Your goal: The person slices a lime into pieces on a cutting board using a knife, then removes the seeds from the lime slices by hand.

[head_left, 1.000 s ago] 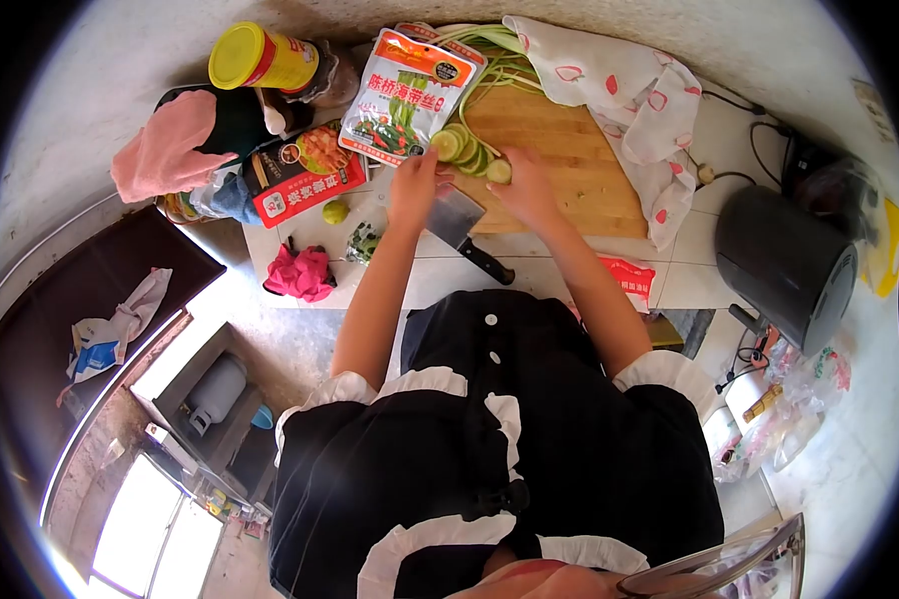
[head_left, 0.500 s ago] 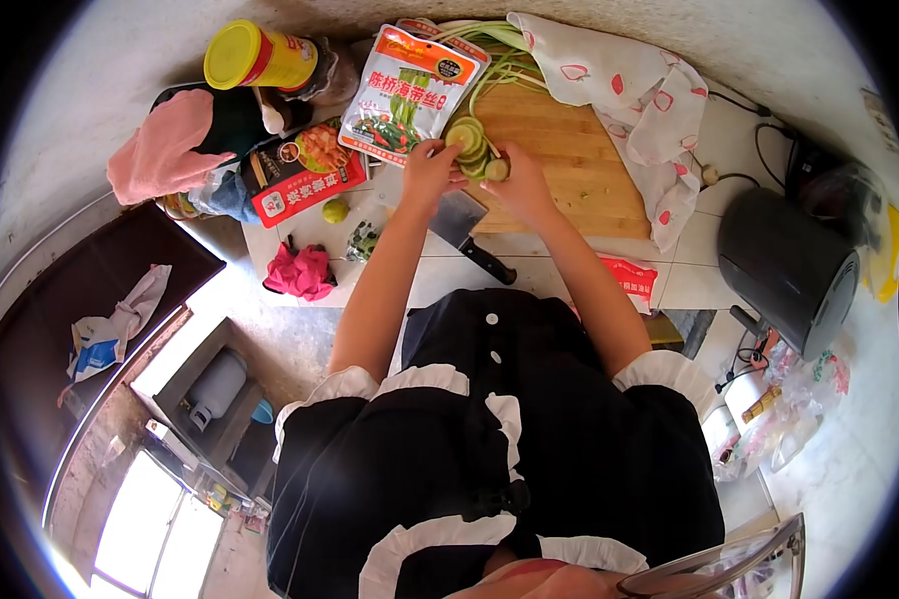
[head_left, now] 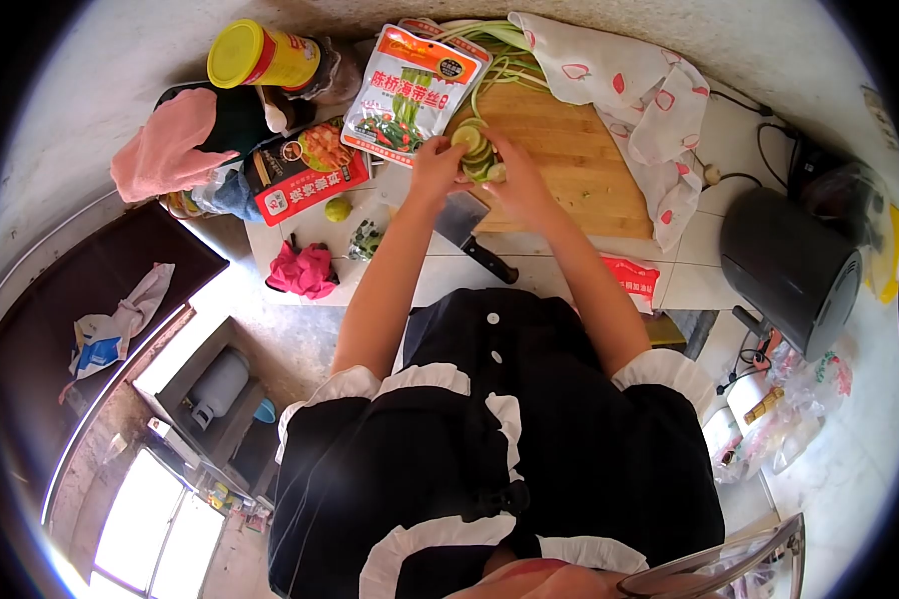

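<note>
Several round green lime slices (head_left: 475,150) are gathered between my two hands above the left edge of the wooden cutting board (head_left: 569,170). My left hand (head_left: 438,172) closes on the slices from the left, its thumb and fingers at their edge. From the right, my right hand (head_left: 515,178) has its fingers curled round the same slices, reaching to their upper side. Just below the hands lies a cleaver (head_left: 469,235), its black handle toward me and part of its blade hidden by my left arm. A white and orange food packet (head_left: 402,95) lies right behind my left hand.
Left on the tiled counter are a whole lime (head_left: 338,209), a red box (head_left: 310,185), a pink cloth bundle (head_left: 303,271) and a yellow-lidded can (head_left: 260,55). A strawberry-print cloth (head_left: 619,90) covers the board's far right corner. A black appliance (head_left: 784,270) stands at the right.
My right hand's fingers have moved up and inward over the slices, and the stack sits closer together. My left hand has shifted slightly to the right.
</note>
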A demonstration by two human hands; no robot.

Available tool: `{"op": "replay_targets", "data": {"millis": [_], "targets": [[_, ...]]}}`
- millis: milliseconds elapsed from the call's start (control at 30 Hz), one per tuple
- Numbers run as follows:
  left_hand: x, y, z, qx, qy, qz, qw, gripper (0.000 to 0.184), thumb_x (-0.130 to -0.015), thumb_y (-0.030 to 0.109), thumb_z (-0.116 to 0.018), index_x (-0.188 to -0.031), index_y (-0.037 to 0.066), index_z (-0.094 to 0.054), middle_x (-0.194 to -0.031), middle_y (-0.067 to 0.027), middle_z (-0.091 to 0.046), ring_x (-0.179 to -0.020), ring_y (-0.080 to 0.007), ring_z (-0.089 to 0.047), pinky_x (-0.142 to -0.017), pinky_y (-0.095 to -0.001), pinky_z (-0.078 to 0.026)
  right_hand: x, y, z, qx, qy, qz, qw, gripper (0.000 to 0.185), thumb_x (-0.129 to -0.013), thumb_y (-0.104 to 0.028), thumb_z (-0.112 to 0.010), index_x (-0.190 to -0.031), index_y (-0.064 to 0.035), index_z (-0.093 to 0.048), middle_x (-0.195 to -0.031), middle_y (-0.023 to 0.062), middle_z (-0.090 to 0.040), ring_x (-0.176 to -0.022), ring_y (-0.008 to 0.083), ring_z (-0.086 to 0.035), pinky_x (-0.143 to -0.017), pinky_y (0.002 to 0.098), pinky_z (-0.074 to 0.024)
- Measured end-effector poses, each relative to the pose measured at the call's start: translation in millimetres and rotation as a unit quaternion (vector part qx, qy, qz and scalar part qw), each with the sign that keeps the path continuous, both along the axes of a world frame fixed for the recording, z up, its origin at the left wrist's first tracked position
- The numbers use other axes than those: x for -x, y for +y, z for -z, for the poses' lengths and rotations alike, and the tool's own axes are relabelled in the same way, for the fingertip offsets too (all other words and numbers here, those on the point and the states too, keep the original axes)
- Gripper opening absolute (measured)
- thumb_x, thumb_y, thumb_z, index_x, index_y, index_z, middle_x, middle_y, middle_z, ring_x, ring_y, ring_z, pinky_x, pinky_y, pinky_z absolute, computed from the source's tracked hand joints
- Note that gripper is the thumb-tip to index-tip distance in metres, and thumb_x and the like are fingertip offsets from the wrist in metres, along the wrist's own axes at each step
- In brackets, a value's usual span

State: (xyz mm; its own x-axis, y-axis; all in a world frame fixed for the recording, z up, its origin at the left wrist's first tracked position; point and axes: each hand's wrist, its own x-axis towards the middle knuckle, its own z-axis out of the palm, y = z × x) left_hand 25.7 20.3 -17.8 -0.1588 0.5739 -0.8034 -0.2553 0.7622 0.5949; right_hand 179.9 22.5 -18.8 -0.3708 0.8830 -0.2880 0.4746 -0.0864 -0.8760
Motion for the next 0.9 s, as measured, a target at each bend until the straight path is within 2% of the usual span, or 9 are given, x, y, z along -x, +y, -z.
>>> {"op": "replay_targets", "data": {"millis": [167,267,367,467,667,900], "targets": [[-0.9,-1.6,-2.4,-0.006,-0.03,0.007,1.0,0.035,-0.082,0.015,-0.059,-0.113,0.003,-0.049,-0.096,-0.0062,-0.056,-0.072,-0.0156,-0.06,-0.06,-0.0373,-0.058,-2.3,5.7,-2.1,0.021,-0.009,-0.031,0.999,0.075,-0.066,0.004,-0.068,-0.133,-0.0154,-0.039,-0.117,0.0197,-0.05,-0.109,0.0375,-0.05,-0.092,0.0401,-0.0418],[-1.9,-3.3,-8.3,-0.025,-0.028,0.021,0.999,0.035,-0.085,0.014,-0.054,-0.117,0.003,-0.043,-0.1,-0.01,-0.055,-0.082,-0.0208,-0.064,-0.071,-0.0405,-0.057,-2.8,6.2,-4.6,0.017,-0.016,-0.037,0.999,0.074,-0.066,0.003,-0.068,-0.132,-0.0168,-0.04,-0.115,0.0191,-0.05,-0.106,0.0379,-0.051,-0.089,0.0398,-0.0433],[-0.6,-6.7,-4.4,-0.025,-0.039,0.028,0.999,0.036,-0.086,0.013,-0.053,-0.118,0.003,-0.042,-0.105,-0.0087,-0.054,-0.083,-0.0202,-0.063,-0.073,-0.0409,-0.057,-4.5,5.0,-7.2,0.002,-0.021,-0.045,0.999,0.071,-0.069,0.005,-0.063,-0.132,-0.0193,-0.04,-0.107,0.0189,-0.049,-0.101,0.0389,-0.052,-0.083,0.0422,-0.0455],[-0.2,-10.1,-7.5,-0.046,-0.064,0.031,0.996,0.037,-0.086,0.012,-0.052,-0.12,0.003,-0.04,-0.106,-0.0084,-0.053,-0.083,-0.0192,-0.062,-0.074,-0.0407,-0.057,-8.3,4.1,-12.2,-0.022,-0.001,-0.047,0.999,0.071,-0.069,0.007,-0.062,-0.132,-0.0193,-0.04,-0.105,0.0183,-0.049,-0.099,0.0379,-0.053,-0.08,0.0409,-0.0462],[-2.4,-15.3,-31.5,-0.091,-0.098,0.025,0.991,0.036,-0.086,0.008,-0.051,-0.121,0.005,-0.04,-0.106,-0.0078,-0.052,-0.093,-0.0179,-0.057,-0.077,-0.0396,-0.056,-13.8,3.0,-32.0,-0.046,0.014,-0.065,0.997,0.069,-0.069,0.01,-0.057,-0.13,-0.0193,-0.044,-0.103,0.0164,-0.048,-0.095,0.0352,-0.054,-0.077,0.0388,-0.0462],[-1.9,-46.8,-56.6,-0.17,-0.123,-0.002,0.978,0.031,-0.088,0.006,-0.051,-0.119,0.004,-0.042,-0.113,-0.0092,-0.051,-0.103,-0.0215,-0.054,-0.082,-0.0404,-0.054,-13.3,-24.1,-58.7,-0.117,0.001,-0.076,0.99,0.068,-0.072,0.01,-0.055,-0.131,-0.0216,-0.046,-0.103,0.0145,-0.047,-0.088,0.0314,-0.056,-0.07,0.0388,-0.0477]]}}
